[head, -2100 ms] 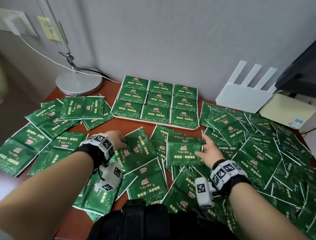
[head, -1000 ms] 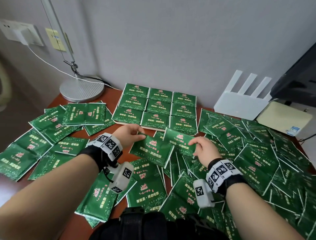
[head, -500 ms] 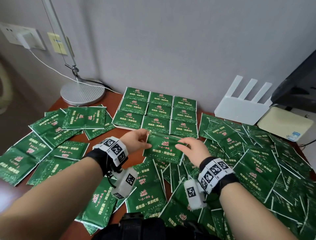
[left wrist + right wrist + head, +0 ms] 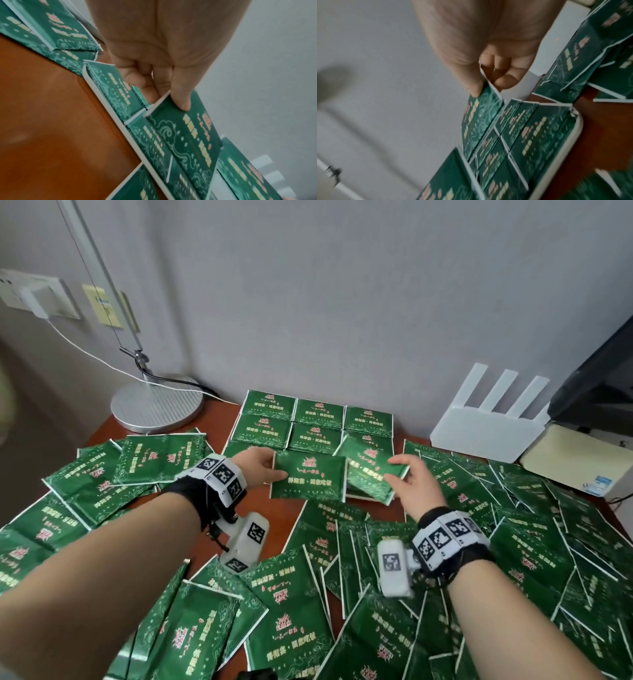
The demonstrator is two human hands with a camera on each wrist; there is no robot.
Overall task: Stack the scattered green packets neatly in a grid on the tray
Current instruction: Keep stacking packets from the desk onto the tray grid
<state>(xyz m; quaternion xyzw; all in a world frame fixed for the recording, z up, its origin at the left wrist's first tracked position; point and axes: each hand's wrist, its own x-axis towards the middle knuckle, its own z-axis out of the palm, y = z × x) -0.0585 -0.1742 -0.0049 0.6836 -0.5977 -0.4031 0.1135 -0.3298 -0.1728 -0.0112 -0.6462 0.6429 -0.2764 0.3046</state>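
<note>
A white tray (image 4: 358,497) near the wall holds a grid of green packets (image 4: 318,414). My left hand (image 4: 274,470) pinches the left edge of one green packet (image 4: 308,479), held flat over the tray's front row. In the left wrist view the thumb (image 4: 181,104) lies on that packet (image 4: 188,135), beside the tray rim (image 4: 120,121). My right hand (image 4: 394,470) pinches a second, tilted packet (image 4: 366,470) over the front right cell. In the right wrist view this packet (image 4: 479,119) hangs above the tray rim (image 4: 573,135). Loose packets (image 4: 291,611) cover the table.
More loose packets lie at the left (image 4: 102,474) and in a thick heap at the right (image 4: 548,525). A lamp base (image 4: 157,405) with a cable stands back left. A white router (image 4: 486,426), a beige box (image 4: 575,457) and a dark screen (image 4: 599,378) stand back right.
Each hand has lifted a packet from the pile in front and carried it forward to the tray's front row. My view has tilted up towards the wall.
</note>
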